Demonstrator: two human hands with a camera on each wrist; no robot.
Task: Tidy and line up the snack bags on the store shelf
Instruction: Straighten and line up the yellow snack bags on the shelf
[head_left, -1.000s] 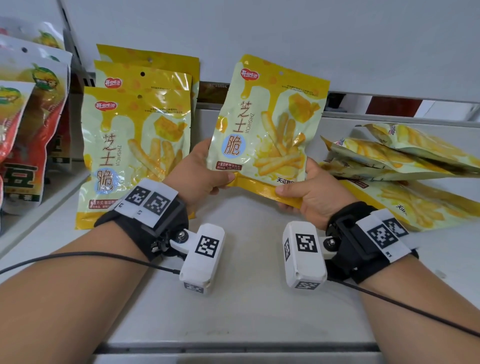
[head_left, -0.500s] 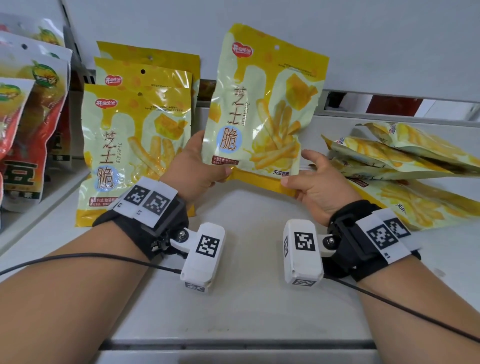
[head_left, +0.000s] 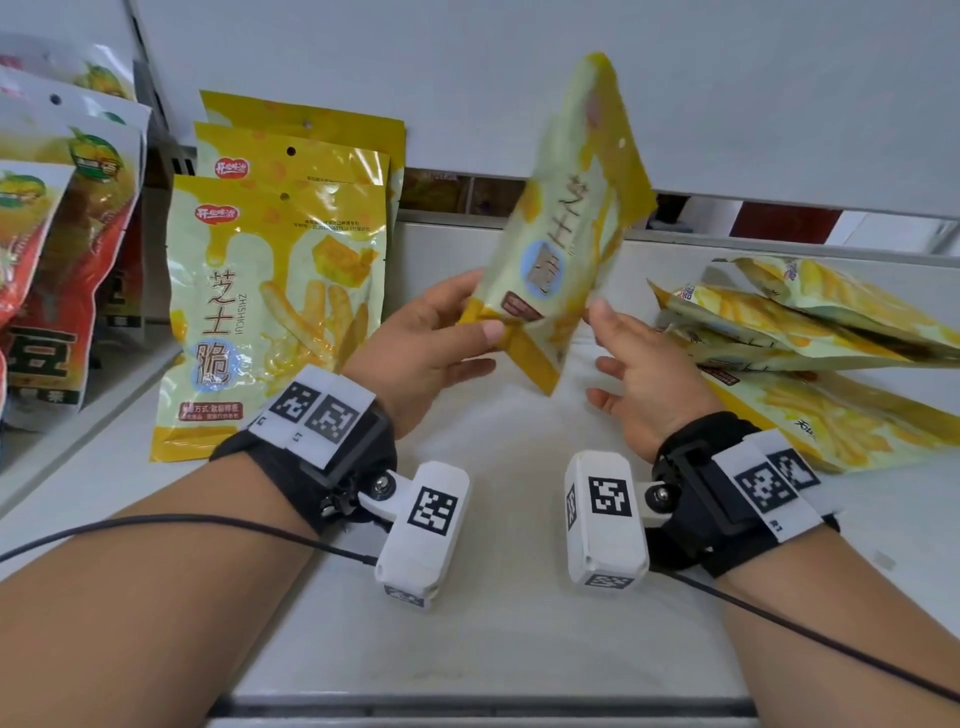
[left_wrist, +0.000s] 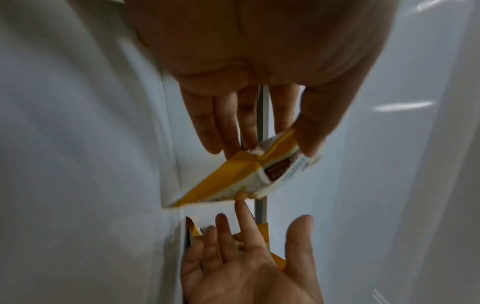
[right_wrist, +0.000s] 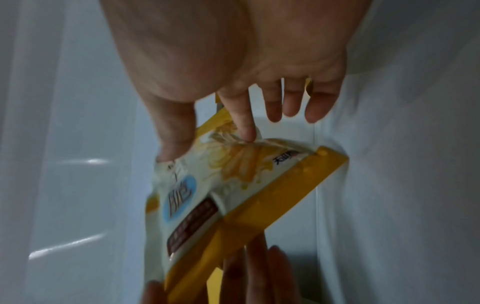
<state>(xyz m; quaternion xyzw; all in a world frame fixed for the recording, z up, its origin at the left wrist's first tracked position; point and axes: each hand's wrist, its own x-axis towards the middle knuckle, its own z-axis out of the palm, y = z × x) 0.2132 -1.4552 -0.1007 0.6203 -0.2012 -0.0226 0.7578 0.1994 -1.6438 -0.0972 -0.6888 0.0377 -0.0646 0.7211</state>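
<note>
White shelf (head_left: 493, 597) under a pale panel. Held aloft, tilted: snack bag (head_left: 566, 223), pinched at its bottom corner by left hand (head_left: 415, 358); right hand (head_left: 644, 379) spread, one fingertip touching.

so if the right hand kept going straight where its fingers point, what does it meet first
Most likely the held bag: the right hand is open, its forefinger already at the bag's lower edge. Depth is unclear, so the other fingers may pass it.

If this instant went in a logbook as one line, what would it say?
step: lining up bags | left hand: pinches yellow snack bag, tilted, off shelf | right hand: open, forefinger touching bag | upright row left | toppled pile right
</note>
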